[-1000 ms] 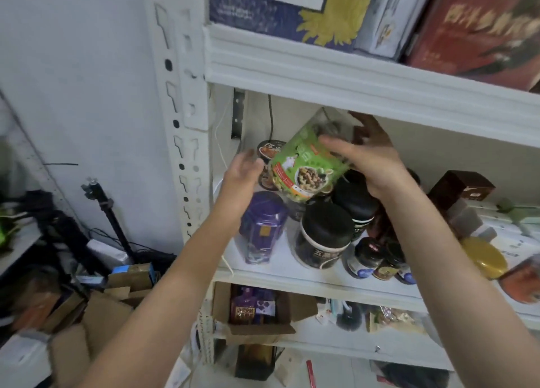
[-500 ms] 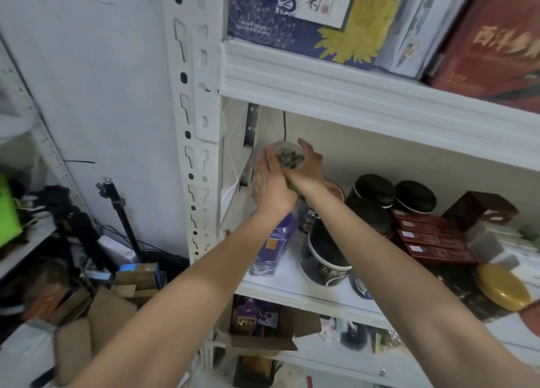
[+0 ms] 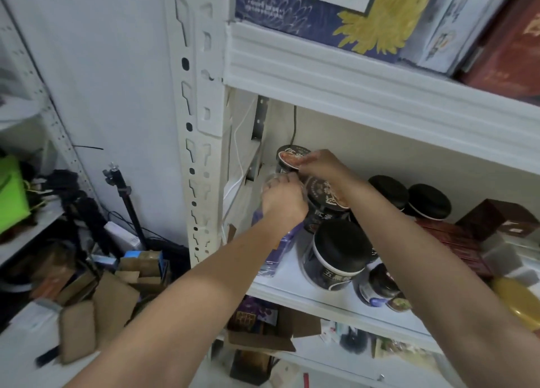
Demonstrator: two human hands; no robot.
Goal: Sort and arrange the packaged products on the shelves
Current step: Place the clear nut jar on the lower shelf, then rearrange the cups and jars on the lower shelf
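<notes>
The fingers of the left hand [image 3: 285, 203] curl around a clear package [image 3: 269, 183], which is too blurred to read. It is held above the shelf [image 3: 292, 295], up and to the left of the big black-lidded jar [image 3: 337, 253] and close to the back wall. The right hand [image 3: 324, 168] reaches in above that jar, its fingertips lying on the orange-printed lid of a black tub [image 3: 287, 155] at the back. I cannot tell whether they pinch the lid or only touch it.

A second black tub [image 3: 323, 203] with a similar lid stands directly behind the big jar, partly under the right wrist. A purple jar [image 3: 279, 250] stands just left of the big jar, beneath the left wrist. Small dark jars [image 3: 380, 288] sit just right of the big jar at the shelf's front edge. Two more black-lidded jars [image 3: 388, 189] stand behind and to its right. Dark red boxes [image 3: 455, 241] lie farther right. On the shelf above the big jar rests a blue box with a yellow flower [image 3: 306, 16].
</notes>
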